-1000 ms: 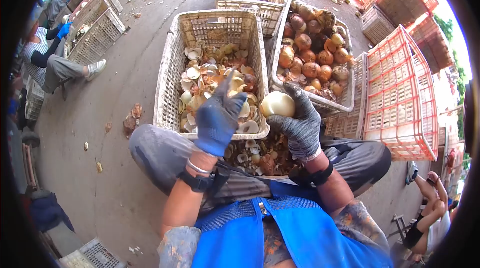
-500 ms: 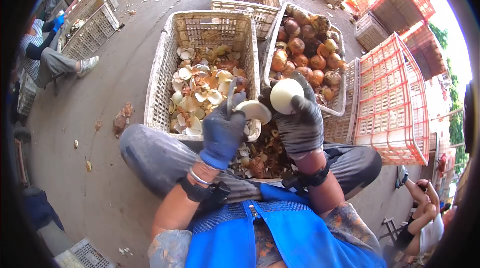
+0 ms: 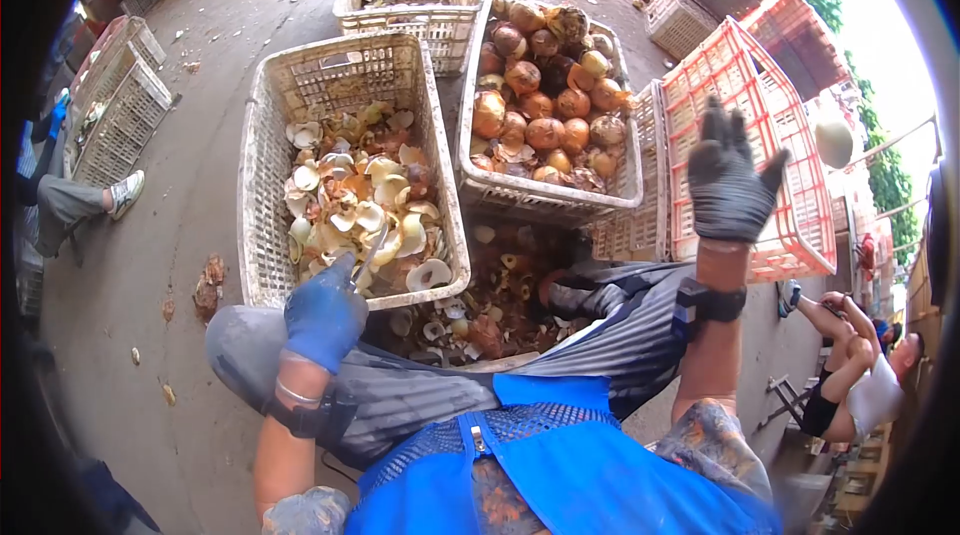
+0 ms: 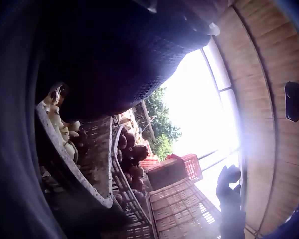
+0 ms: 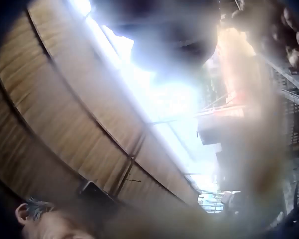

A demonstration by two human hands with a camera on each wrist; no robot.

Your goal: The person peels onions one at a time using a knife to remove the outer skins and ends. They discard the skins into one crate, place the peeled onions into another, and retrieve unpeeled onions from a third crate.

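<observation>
In the head view the left hand (image 3: pixel 327 313), in a blue glove, grips a small knife (image 3: pixel 370 253) whose blade points over the near edge of the peel crate (image 3: pixel 252 155). The right hand (image 3: pixel 735 180), in a dark grey glove, is raised at the right with its fingers spread. A pale peeled onion (image 3: pixel 834 142) is in the air to the right of that hand, apart from its fingers. Unpeeled onions (image 3: pixel 545 133) fill another crate (image 3: pixel 636 160). A dark glove (image 4: pixel 109 55) covers much of the left wrist view; the right wrist view is blurred.
Red and white crates (image 3: pixel 745 135) stand at the right, beside the onions. Another crate (image 3: pixel 405 25) is behind the peel crate. Peels (image 3: pixel 487 330) lie between the person's legs. One person (image 3: pixel 865 375) sits at the far right, another (image 3: pixel 70 210) at the left.
The right hand has moved right and opened, releasing the peeled onion. The left hand has drawn back to the left with the knife; the pale piece beside it has gone from there.
</observation>
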